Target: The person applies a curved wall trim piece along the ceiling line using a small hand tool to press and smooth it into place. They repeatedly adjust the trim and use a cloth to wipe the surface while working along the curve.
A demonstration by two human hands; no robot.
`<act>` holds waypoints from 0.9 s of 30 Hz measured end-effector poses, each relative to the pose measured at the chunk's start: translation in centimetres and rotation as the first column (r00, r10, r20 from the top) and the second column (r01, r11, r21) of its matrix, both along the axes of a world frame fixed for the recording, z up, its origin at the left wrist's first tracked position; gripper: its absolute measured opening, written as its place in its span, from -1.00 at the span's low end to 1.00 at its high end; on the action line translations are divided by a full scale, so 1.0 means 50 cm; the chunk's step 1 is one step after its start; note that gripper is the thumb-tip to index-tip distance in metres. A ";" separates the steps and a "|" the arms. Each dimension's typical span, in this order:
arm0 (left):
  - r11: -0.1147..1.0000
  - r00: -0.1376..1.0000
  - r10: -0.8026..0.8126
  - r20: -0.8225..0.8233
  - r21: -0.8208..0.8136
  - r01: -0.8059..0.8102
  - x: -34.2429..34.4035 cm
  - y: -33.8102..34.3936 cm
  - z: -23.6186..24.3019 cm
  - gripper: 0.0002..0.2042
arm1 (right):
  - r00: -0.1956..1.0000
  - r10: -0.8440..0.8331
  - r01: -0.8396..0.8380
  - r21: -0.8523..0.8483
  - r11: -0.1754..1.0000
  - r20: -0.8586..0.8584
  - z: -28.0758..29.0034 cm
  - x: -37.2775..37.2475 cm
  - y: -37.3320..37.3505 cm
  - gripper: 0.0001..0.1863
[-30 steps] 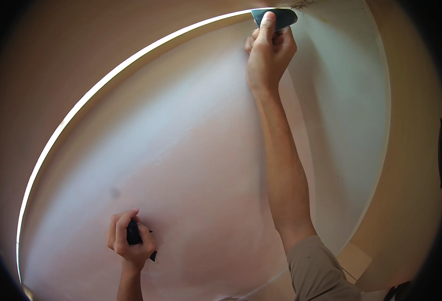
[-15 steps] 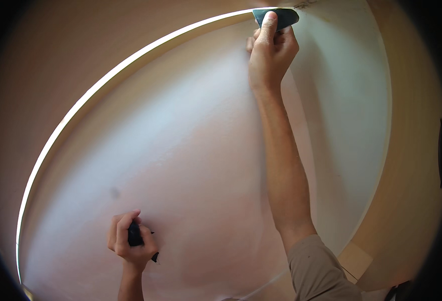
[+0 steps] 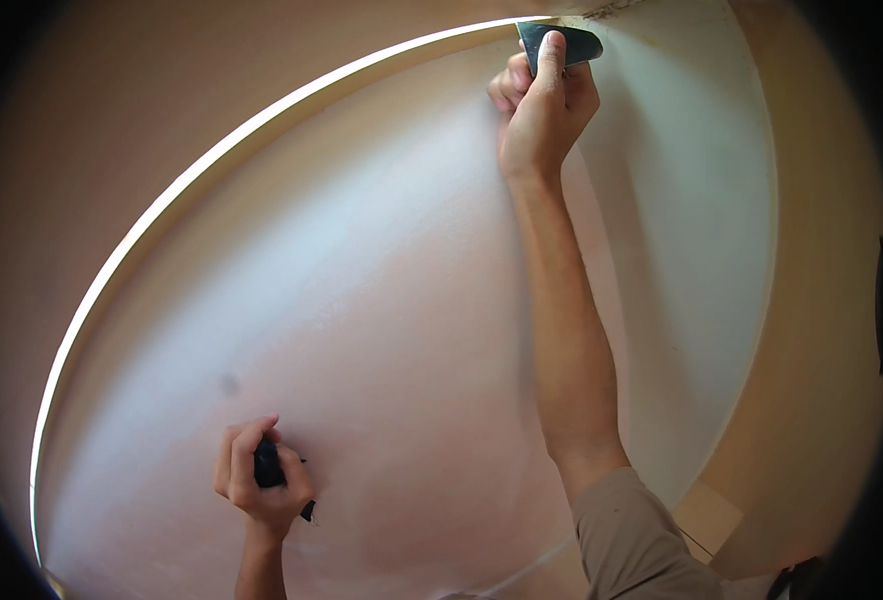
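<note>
At the top of the view, my right hand pinches a dark, flat scraper, thumb laid on its face. The scraper is tilted, its upper left corner at the right end of a bright light strip, close to the corner where two wall surfaces meet. Some fingers behind it are partly hidden and slightly blurred. Lower left, my left hand is closed around a black object whose kind I cannot make out. A pointed black end shows below the fingers, against the pale wall.
The light strip curves from the top down the left side, with a beige band along its inner edge. To the right is a pale grey wall panel, bordered by a tan surface. Dark rough marks show at the top corner.
The scraper has shifted slightly right and down and turned clockwise, baring a bit more of the corner above it. My left hand has barely moved.
</note>
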State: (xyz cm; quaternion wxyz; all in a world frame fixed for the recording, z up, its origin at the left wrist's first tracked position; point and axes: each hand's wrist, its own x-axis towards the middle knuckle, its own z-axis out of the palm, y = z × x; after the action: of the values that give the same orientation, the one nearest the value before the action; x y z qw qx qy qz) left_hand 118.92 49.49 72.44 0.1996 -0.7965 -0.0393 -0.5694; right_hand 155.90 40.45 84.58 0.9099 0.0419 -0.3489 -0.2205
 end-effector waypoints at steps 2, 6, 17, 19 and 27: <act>1.000 1.000 -0.012 0.003 -0.007 0.012 0.001 0.001 0.000 -0.64 | 1.000 0.017 -0.016 0.021 1.000 -0.009 0.003 -0.010 -0.004 -0.78; 1.000 1.000 -0.010 -0.004 -0.012 0.010 -0.001 -0.001 0.001 -0.64 | 1.000 0.010 -0.010 0.015 1.000 0.005 0.001 -0.007 -0.006 -0.84; 0.999 1.000 -0.021 -0.012 0.047 0.022 0.007 0.004 0.004 -0.61 | 0.997 0.073 -0.073 0.063 0.995 0.003 0.016 0.004 -0.015 -0.79; 0.999 1.000 -0.022 -0.015 0.046 0.022 0.007 0.003 0.005 -0.61 | 0.997 0.073 -0.072 0.044 0.996 -0.005 0.017 0.003 -0.018 -0.76; 0.998 0.999 -0.037 -0.023 0.042 0.038 0.010 -0.002 0.007 -0.62 | 0.989 0.149 -0.149 -0.010 0.989 0.023 0.024 0.025 -0.024 -0.76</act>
State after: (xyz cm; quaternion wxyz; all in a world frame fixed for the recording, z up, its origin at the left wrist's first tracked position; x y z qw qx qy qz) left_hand 119.40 49.38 72.81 0.2062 -0.7990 -0.0100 -0.5649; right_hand 157.13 39.28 85.77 0.9198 0.0668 -0.3564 -0.1500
